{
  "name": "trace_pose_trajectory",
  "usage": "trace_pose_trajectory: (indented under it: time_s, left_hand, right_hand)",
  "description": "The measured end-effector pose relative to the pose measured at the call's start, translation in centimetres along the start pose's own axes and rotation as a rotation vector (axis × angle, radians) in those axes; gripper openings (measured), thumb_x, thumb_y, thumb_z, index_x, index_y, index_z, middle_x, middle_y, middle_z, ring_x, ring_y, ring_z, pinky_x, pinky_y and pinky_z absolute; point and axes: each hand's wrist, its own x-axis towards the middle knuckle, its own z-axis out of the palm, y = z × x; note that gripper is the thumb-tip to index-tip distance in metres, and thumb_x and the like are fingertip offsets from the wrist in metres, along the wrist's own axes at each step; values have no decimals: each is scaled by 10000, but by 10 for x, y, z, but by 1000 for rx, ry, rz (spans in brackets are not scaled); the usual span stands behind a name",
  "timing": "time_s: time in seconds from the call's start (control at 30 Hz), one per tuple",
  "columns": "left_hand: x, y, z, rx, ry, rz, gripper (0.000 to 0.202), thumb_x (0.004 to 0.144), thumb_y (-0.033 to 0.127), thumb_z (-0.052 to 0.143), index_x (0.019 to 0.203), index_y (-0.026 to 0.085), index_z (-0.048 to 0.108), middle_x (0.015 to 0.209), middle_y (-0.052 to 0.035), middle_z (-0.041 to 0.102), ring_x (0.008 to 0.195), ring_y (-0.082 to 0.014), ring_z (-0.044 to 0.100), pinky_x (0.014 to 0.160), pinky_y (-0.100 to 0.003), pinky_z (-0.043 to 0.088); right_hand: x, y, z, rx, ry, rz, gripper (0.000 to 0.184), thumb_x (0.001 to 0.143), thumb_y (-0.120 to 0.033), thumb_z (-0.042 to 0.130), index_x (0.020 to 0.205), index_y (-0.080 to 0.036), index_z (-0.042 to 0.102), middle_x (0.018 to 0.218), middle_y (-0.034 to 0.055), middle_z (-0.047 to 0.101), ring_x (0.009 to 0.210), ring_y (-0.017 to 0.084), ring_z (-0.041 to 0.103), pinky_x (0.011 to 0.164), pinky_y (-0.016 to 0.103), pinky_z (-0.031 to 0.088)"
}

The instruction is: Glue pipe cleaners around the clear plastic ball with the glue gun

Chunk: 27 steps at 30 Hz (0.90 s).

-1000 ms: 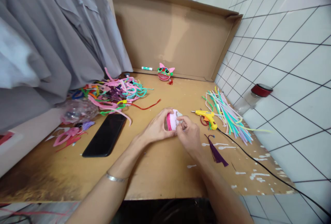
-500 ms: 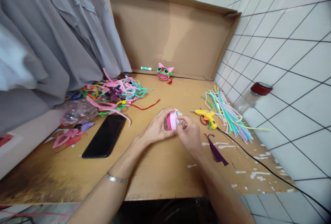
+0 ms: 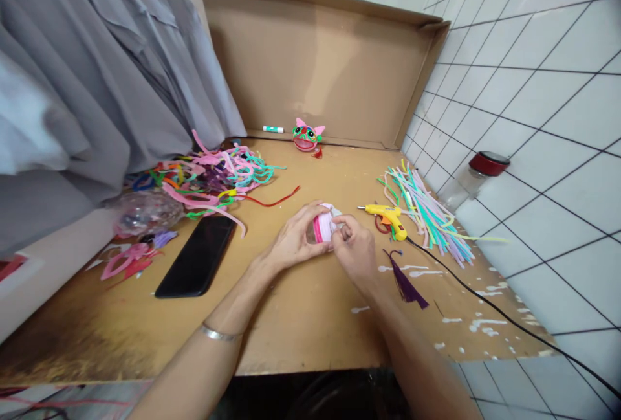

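Both hands meet over the middle of the cardboard work surface (image 3: 301,316). My left hand (image 3: 291,242) wraps its fingers round a small ball wound in pink and white pipe cleaner (image 3: 323,226). My right hand (image 3: 356,248) pinches the right side of the same ball with closed fingers. A silver bangle (image 3: 218,334) sits on my left wrist.
A yellow glue gun (image 3: 391,216) with a black cord (image 3: 490,310) lies right of the hands, beside a bundle of pastel pipe cleaners (image 3: 427,213) and a purple tassel (image 3: 405,284). A black phone (image 3: 196,255) and a tangle of coloured pipe cleaners (image 3: 213,177) lie left. A pink cat-faced figure (image 3: 308,136) stands at the back.
The hands keep hold of the ball and shift only slightly; the view drifts a little.
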Motion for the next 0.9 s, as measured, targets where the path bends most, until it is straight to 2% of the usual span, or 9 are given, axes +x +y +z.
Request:
trace_pose_trajectory:
  time_s: [0.6,0.9]
  left_hand:
    - [0,0,2,-1,-5,-28,574,776,422,721,1253,178,517,1373,-171,560,1312,-308,522,1080,-453,453]
    - [-2,-6,3,-5,-20,-50,591,754,435,739,1252,174,556,1410,-206,523,1334,-339,500,1078,-480,448]
  right_hand:
    - [-1,-2,0,31,5,27,266,723,-263,445,886,-186,641,484,-80,391,446,113,363,484,247,260]
    - [-1,-1,0,87,-17,50,248,722,-286,452,877,-197,623,491,-80,392,451,116,371,484,247,273]
